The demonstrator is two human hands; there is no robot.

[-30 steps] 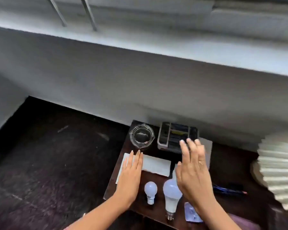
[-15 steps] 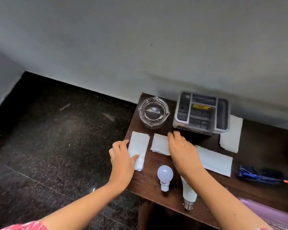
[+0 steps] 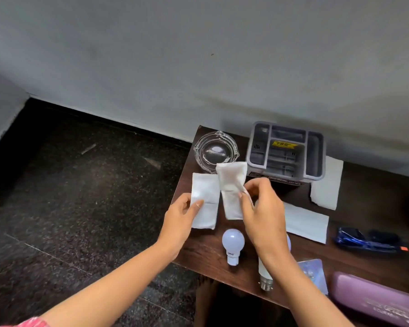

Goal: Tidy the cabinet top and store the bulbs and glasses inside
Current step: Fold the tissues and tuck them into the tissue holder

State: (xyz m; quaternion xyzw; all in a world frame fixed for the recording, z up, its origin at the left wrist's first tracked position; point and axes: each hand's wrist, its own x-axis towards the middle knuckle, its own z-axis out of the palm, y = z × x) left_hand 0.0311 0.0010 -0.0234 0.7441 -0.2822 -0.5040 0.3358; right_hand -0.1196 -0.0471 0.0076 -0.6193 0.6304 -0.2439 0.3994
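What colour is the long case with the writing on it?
The case is light purple; the head view shows it.

View: one wide-angle camera worn on the head.
Facing: forward and down, from behind and above the left hand (image 3: 183, 217) and right hand (image 3: 263, 217).
Nearness: close; both forearms run in from the lower edge.
Coverage: cabinet top (image 3: 354, 199) under the hands, wall (image 3: 198, 55) beyond them.

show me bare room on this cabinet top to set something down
Bare wood back right, bordered by the torn tissue and the blue object. Crowded at the left end: held tissues, small bulb, glass dish, left hand, right hand.
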